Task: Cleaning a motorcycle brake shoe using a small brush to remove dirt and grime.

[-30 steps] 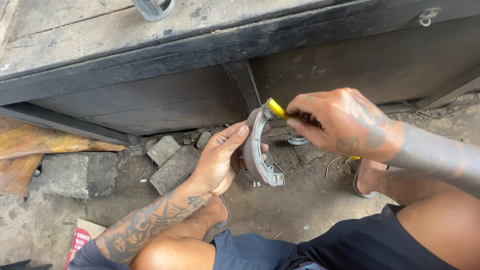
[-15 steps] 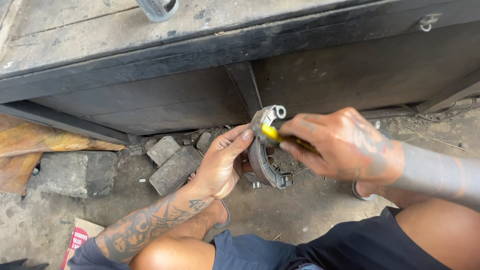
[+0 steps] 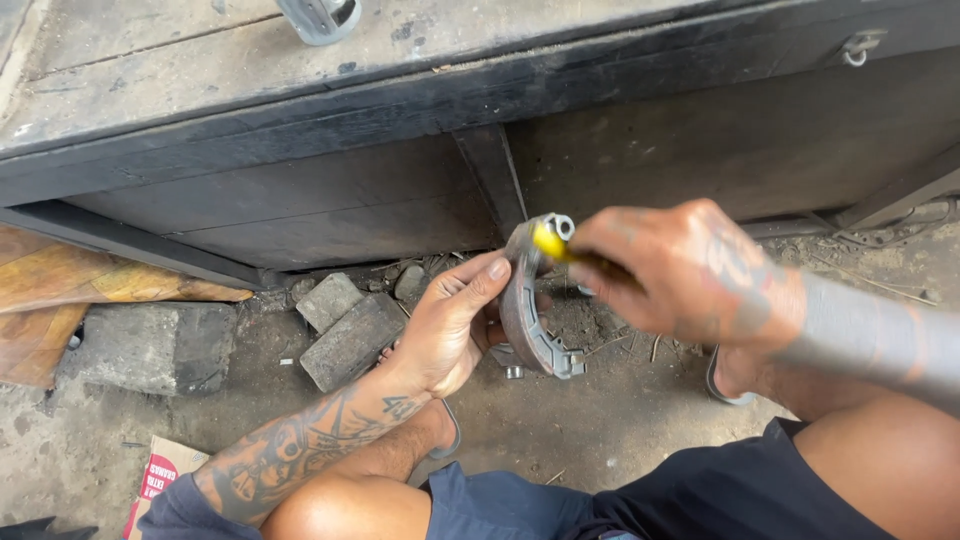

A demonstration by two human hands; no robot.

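Observation:
My left hand grips a curved grey metal brake shoe, held upright on edge above the dirt floor. My right hand is closed around a yellow-handled brush, and its yellow end lies against the upper part of the shoe's curve. The brush's bristles are hidden behind the shoe and blurred. Both forearms are tattooed. I am crouched with my knees at the bottom of the view.
A dark wooden workbench fills the top of the view, with a metal part on it. Stone blocks and a larger slab lie on the dirt at left, beside wooden boards. A small box sits bottom left.
My right hand has moved the brush down along the shoe and back up toward its top end. My left hand has turned the shoe slightly but keeps it in place.

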